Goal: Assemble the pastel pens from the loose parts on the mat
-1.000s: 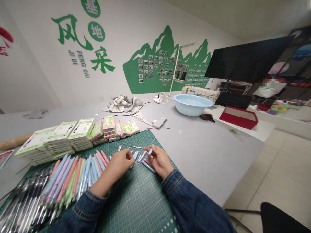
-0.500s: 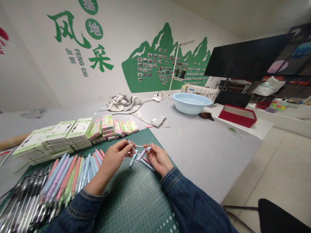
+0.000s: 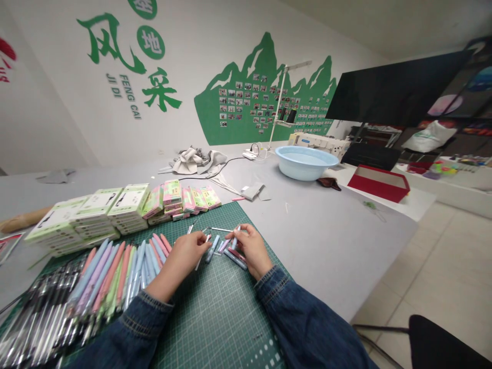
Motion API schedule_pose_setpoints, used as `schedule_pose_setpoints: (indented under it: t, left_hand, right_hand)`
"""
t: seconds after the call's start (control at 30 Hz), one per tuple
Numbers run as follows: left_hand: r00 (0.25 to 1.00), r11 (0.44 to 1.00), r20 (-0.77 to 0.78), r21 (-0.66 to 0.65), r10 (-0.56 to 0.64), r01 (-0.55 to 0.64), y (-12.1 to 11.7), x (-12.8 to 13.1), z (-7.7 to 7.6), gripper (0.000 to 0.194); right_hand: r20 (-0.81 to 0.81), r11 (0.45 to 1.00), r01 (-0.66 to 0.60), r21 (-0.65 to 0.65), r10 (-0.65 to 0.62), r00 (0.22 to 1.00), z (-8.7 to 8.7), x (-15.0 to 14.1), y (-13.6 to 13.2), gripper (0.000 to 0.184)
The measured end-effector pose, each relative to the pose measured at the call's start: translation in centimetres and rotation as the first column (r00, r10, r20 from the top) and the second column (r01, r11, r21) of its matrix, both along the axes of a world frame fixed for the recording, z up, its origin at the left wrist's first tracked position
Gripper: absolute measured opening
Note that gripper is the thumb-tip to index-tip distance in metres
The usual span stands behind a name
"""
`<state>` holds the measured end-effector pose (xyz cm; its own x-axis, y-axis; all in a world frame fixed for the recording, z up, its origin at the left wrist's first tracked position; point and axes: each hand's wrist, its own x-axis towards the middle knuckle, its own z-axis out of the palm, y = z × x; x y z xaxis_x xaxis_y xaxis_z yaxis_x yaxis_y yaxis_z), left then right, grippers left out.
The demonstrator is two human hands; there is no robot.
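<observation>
Across the grey table (image 3: 319, 246) spreads a green mat (image 3: 215, 318). Over it, the right hand (image 3: 253, 251) pinches a pale blue tube (image 3: 235, 242), likely light, stiff and smooth, best taken mid-length; the left hand (image 3: 189, 249) pinches a thin white rod (image 3: 198, 263), probably lighter and easier to bend. Loose tubes (image 3: 212, 249) lie on the mat between the hands, some just under the right one; the rod's lower end pokes out below the left.

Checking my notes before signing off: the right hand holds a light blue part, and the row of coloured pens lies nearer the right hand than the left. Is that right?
Not quite: the head view shows the row of coloured pens nearer the left hand. The right hand does hold a light blue part.
</observation>
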<state>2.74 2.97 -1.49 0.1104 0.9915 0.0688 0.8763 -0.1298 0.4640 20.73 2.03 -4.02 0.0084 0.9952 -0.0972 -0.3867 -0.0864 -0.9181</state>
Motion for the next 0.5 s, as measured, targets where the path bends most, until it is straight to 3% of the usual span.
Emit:
schedule_pose_setpoints:
  t: [0.17,0.37,0.5]
  left_hand:
    - [1.000,1.000,0.014,-0.029,0.012,-0.011,0.2,0.2,-0.4,0.025]
    - [0.975,0.997,-0.217,-0.050,0.044,-0.057,0.7,2.3,-2.0,0.015]
    - [0.966,0.995,-0.256,-0.090,0.020,-0.045,0.8,2.4,-1.9,0.016]
  right_hand:
    - [0.051,0.994,-0.078,0.071,0.074,0.996,-0.4,-0.5,0.1,0.021]
    - [-0.012,0.999,0.024,0.041,-0.023,1.000,-0.1,-0.2,0.3,0.017]
    - [0.014,0.999,0.036,0.020,-0.036,0.999,-0.2,-0.1,0.4,0.012]
